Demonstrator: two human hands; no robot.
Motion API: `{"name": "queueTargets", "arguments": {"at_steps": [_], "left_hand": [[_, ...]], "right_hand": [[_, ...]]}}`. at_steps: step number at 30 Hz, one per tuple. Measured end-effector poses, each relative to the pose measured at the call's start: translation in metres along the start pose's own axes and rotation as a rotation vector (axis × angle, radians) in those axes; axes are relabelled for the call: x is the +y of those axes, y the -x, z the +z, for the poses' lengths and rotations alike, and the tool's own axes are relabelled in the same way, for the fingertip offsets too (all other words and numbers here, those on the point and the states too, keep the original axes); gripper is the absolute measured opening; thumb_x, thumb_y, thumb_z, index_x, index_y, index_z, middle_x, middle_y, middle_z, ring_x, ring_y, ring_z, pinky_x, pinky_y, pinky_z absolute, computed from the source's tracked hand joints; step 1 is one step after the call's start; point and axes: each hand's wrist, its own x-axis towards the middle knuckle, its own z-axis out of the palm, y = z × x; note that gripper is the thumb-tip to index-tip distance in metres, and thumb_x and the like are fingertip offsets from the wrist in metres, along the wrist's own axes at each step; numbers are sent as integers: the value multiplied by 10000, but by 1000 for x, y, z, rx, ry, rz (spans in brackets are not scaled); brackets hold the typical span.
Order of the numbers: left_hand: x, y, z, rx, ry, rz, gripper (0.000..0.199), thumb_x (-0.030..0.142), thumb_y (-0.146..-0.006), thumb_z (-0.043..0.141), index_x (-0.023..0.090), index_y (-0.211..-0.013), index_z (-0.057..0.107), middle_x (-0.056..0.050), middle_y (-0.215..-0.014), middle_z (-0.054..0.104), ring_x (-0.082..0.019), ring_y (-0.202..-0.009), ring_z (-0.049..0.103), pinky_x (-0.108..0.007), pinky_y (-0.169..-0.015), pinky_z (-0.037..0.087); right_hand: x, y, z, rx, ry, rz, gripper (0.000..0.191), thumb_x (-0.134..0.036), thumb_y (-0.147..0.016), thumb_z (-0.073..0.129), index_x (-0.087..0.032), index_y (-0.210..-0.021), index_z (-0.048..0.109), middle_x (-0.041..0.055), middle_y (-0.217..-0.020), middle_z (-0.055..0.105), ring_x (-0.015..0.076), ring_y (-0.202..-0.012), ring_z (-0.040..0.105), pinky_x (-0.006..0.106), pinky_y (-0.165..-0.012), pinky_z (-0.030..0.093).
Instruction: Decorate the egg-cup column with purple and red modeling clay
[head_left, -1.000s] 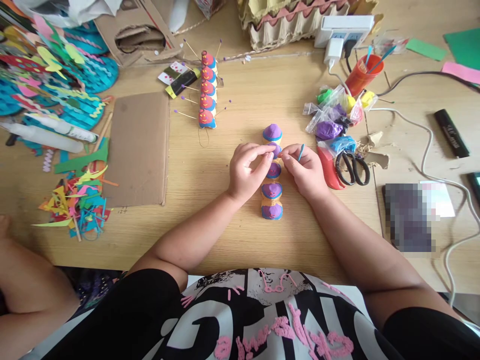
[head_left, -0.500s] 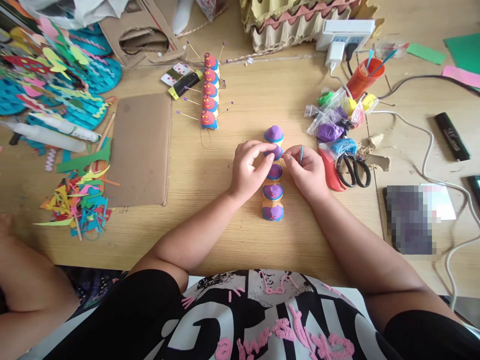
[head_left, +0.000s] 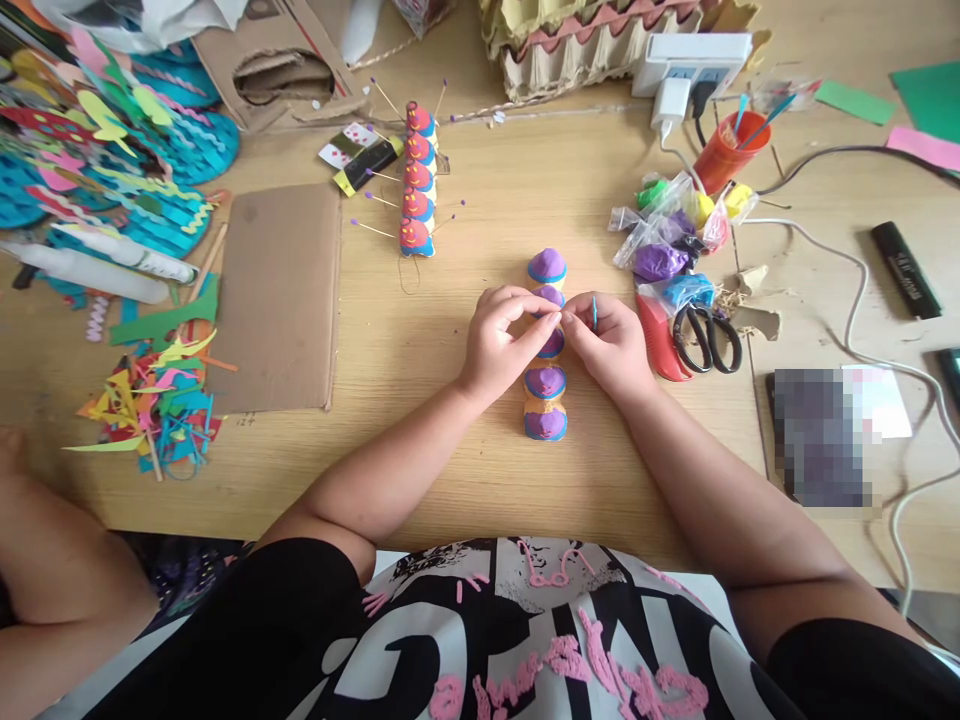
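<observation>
Before me lies an egg-carton strip [head_left: 545,382] with purple clay mounds and blue clay rims on its cups, several in a row. Above its second and third cups, my left hand [head_left: 501,335] pinches thumb and index finger together. My right hand [head_left: 609,345] meets it there, fingertip to fingertip; whatever tiny piece sits between them is hidden. A thin blue stick [head_left: 595,312] rises from the curled fingers of my right hand. Farther off to the left stands a finished-looking carton caterpillar [head_left: 418,180] with red and blue clay, smiling faces and purple-tipped sticks.
Cardboard [head_left: 281,300] and paper scraps [head_left: 154,400] lie left. Right are bagged clay [head_left: 660,263], black-handled scissors [head_left: 707,338], an orange cup [head_left: 729,152], a power strip [head_left: 691,62] and a white cable [head_left: 862,300]. Egg trays [head_left: 592,60] stand behind. Another person's arm [head_left: 67,570] rests at lower left.
My left fingertips have shifted off the second mound, slightly down and right, to meet my right fingertips. My right hand has moved a little left with the blue stick.
</observation>
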Motion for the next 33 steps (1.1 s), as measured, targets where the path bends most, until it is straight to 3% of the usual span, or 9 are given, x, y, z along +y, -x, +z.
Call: {"name": "queueTargets", "arguments": {"at_steps": [22,33], "left_hand": [[-3,2,3,66,17,61,146,346,-1018,708,239,-938,764,-16,-918,770,-172,-928,699,-345,-943,538],[-4,1,3,51,27,-1,218,411,-1028,688,237,-920,765,-22,-919,779,-171,-931,706,-341,-941,549]], "right_hand": [[1,1,1,-2,-13,20,405,-586,-908,749,-207,-800,655,-32,-659,517,117,-624,416,288,-608,355],[0,1,1,-8,-14,20,432,-615,-906,742,-206,-794,654,-31,-662,518,118,-625,422,291,-614,361]]}}
